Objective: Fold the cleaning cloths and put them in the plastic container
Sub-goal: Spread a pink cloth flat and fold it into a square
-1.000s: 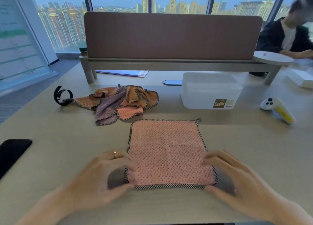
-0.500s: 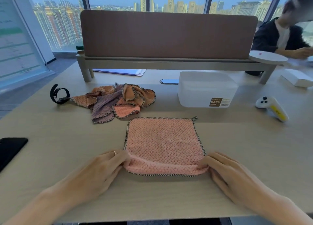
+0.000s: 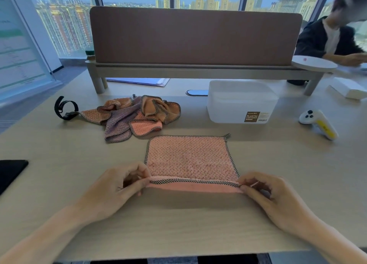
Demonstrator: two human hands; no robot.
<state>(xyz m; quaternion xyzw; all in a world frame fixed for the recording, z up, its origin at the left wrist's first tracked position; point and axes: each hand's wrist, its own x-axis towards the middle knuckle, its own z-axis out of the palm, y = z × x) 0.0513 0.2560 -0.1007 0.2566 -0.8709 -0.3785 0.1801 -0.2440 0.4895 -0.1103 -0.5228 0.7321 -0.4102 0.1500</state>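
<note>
Black device (image 3: 11,173) cut off, left edge; person (image 3: 325,39) blurred, cropped rt; plastic container (image 3: 228,108) inside unclear.

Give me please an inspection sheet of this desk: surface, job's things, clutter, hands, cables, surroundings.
Surface: pale wooden table.
Job's things: pink cloth spread out, with its near edge raised off the table; pile of unfolded cloths behind it on the left; container behind it on the right, contents unclear.
Clutter: watch beside the pile; phone at the left edge; controller on the right; papers under the divider; box far right.
Hands: left hand pinches the pink cloth's near left corner; right hand pinches the near right corner.
Cables: nothing seen.
Surroundings: divider, windows on a city, a seated person far right.
</note>
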